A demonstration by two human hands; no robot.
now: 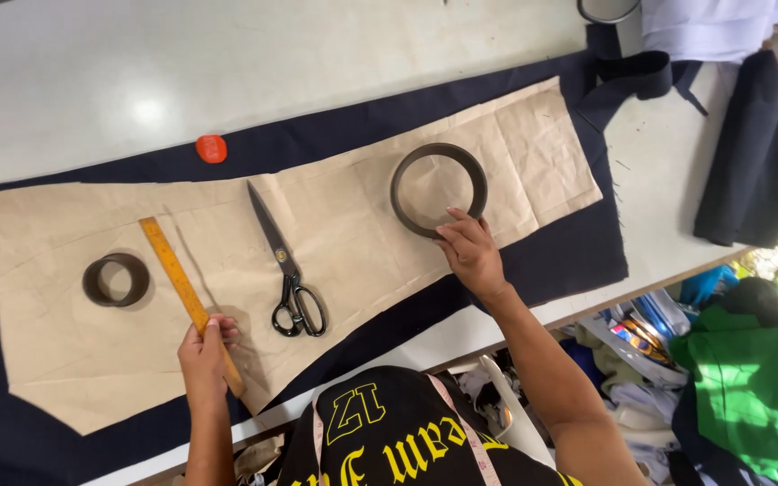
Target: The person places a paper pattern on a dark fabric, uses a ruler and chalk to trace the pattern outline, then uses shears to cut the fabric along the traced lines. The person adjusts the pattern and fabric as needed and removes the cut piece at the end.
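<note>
A long tan paper pattern (344,216) lies on dark navy fabric (551,261) spread across a white table. My left hand (204,355) grips the near end of a yellow wooden ruler (177,279) that lies slanted on the paper. My right hand (470,252) rests with its fingertips on the near rim of a large dark ring (404,171) sitting on the paper's right part. Black scissors (285,270) lie shut on the paper between my hands. A smaller dark ring (92,281) sits on the paper at the left.
A small orange-red chalk piece (212,148) lies on the fabric behind the paper. The white table (137,81) extends beyond. Folded dark cloth (754,153) lies at the right. Green and other coloured fabrics (749,378) are piled below the table edge.
</note>
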